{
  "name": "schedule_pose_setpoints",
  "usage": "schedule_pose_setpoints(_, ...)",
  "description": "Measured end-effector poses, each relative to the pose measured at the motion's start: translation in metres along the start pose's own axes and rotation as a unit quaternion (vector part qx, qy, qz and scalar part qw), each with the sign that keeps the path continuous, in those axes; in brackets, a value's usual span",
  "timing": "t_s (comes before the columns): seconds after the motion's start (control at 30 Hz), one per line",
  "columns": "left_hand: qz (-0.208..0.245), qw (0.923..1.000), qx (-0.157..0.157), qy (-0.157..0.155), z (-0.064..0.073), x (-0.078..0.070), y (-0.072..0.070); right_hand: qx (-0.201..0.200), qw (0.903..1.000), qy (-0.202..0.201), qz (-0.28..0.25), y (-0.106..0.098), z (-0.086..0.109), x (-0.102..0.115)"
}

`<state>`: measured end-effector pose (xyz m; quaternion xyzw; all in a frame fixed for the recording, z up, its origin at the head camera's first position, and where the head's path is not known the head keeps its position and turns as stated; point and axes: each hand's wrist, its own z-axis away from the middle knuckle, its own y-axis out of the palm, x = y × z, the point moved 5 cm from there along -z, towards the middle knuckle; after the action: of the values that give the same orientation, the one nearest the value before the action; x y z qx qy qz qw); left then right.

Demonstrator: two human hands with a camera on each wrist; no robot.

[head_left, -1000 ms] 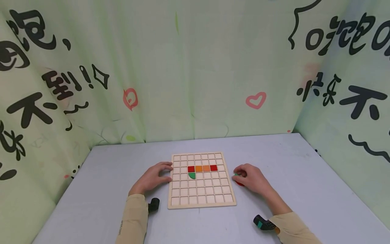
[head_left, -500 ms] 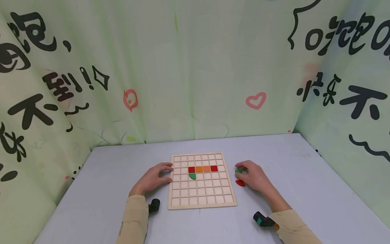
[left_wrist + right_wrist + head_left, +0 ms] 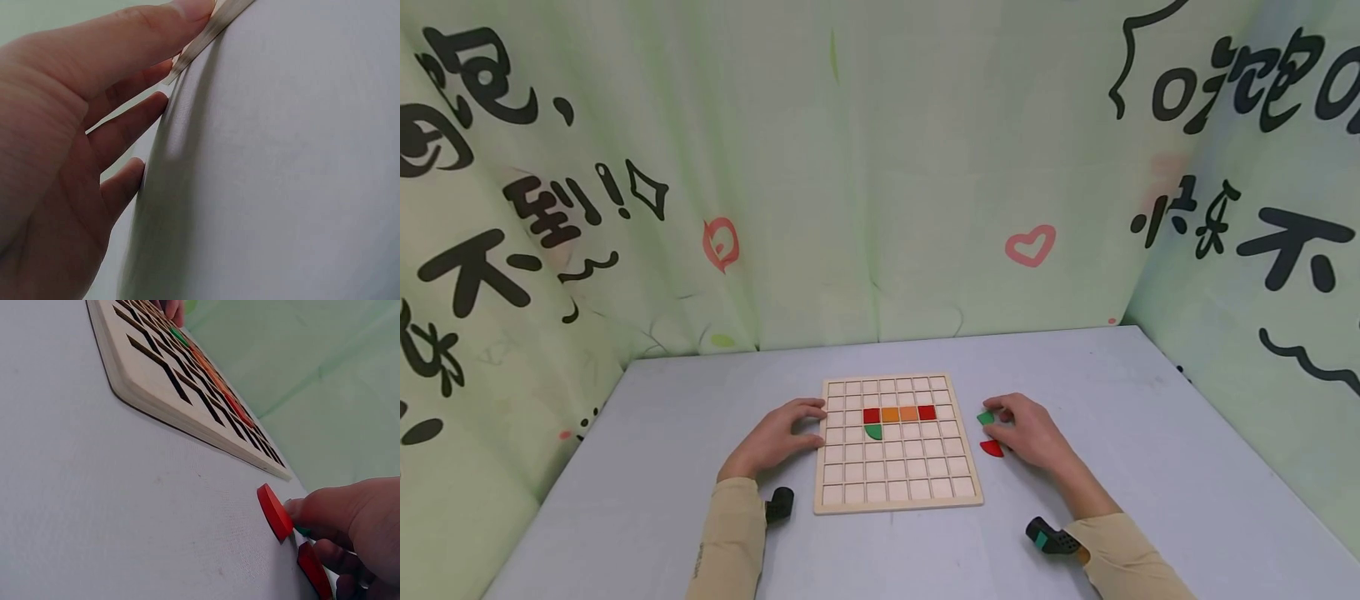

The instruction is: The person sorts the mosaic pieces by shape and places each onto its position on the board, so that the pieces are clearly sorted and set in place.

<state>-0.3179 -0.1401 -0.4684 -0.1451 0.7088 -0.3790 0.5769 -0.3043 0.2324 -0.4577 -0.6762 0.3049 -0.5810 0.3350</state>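
Observation:
A wooden grid board [image 3: 895, 492] lies on the table, with red squares [image 3: 927, 412], orange squares [image 3: 898, 414] and a green quarter-circle tile [image 3: 873, 432] in its cells. My left hand [image 3: 778, 437] rests thumb and fingertips against the board's left edge; in the left wrist view the thumb [image 3: 156, 31] meets the wooden rim. To the right of the board, my right hand [image 3: 1026, 433] pinches another green quarter-circle tile [image 3: 985, 417] between thumb and index finger. A red quarter-circle tile [image 3: 992, 449] lies just below. In the right wrist view, two red pieces [image 3: 274, 511] sit near the thumb.
The white table [image 3: 700, 417] reaches back to a pale green curtain [image 3: 925, 208] with black lettering and hearts. Curtain also closes off both sides. Small black cameras [image 3: 1051, 537] sit on the wrists.
My right hand has shifted slightly away from me and to the right, with the green tile moving a little farther back. The red tile beneath has come into view. My left hand stays still.

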Motion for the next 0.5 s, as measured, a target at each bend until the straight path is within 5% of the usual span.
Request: schedule_pose_setpoints(0.5, 0.0, 1.0, 0.004, 0.008, -0.0001, -0.0004, -0.0006, -0.008, 0.9997, -0.022, -0.009, -0.003, -0.0011, 0.0015)
